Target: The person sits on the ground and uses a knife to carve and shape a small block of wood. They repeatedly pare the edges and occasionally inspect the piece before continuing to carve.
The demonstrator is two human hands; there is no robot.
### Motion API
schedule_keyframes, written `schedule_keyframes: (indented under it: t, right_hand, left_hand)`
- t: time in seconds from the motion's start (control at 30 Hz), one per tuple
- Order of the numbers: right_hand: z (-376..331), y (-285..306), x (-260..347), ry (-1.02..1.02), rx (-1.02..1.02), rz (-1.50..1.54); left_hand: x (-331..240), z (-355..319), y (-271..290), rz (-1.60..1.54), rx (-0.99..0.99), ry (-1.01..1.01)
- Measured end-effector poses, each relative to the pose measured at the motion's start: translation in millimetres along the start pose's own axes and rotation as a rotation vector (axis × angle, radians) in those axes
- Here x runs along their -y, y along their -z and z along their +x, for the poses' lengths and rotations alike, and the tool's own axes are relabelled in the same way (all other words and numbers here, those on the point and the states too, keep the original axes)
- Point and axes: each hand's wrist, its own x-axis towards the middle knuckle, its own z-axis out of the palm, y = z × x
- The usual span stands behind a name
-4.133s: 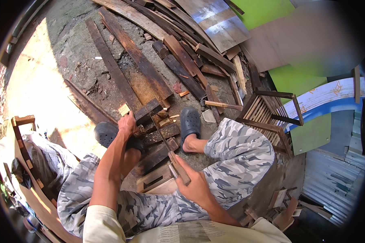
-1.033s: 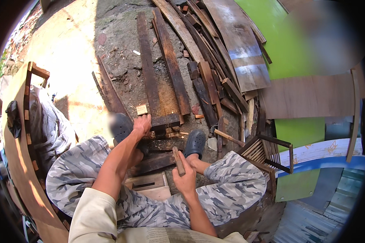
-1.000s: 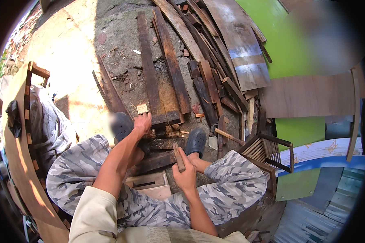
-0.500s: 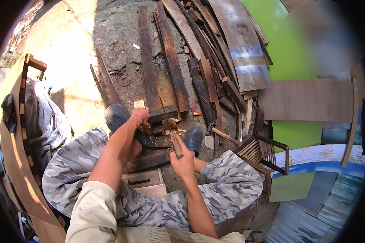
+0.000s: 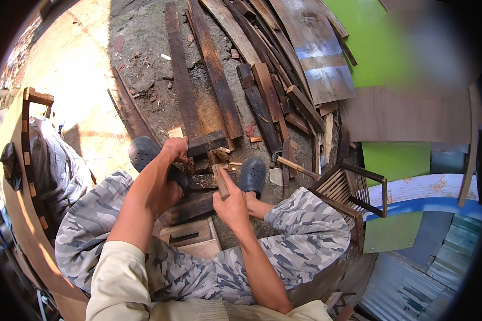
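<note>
My left hand is closed at the left end of a short dark piece of wood, which lies crosswise at the near end of a long dark plank. A small pale wood face shows just beyond that hand. My right hand is wrapped round the wooden handle of a hand saw. The saw's thin dark blade, seen edge-on, points away from me toward the dark piece and is hard to make out. Under and beside it lie a dark wood beam and small chips.
Long boards are piled at the far right. A hammer-like tool lies right of my right clog. A slatted wooden frame stands further right. Between my legs sits a slotted wooden box. Sawdust covers ground ahead.
Both hands have shifted slightly left in the picture, along with most of the scene. The saw has drawn back toward me, and less of its blade shows. Both grips stay closed.
</note>
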Motion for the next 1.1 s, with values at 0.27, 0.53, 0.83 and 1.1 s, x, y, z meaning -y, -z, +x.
schedule_keyframes:
  t: [0.27, 0.53, 0.83, 1.1]
  right_hand:
    - [-47, 32, 35, 0.068, -0.032, -0.009]
    - [-95, 47, 34, 0.089, 0.005, 0.024]
    - [6, 5, 19, -0.077, 0.021, -0.002]
    - [-106, 46, 39, 0.161, -0.070, -0.049]
  left_hand:
    - [1, -3, 2, 0.008, -0.037, 0.009]
    - [-5, -8, 15, 0.025, 0.001, 0.009]
    - [-1, 7, 13, 0.034, 0.009, -0.040]
    - [7, 0, 1, 0.025, -0.026, 0.024]
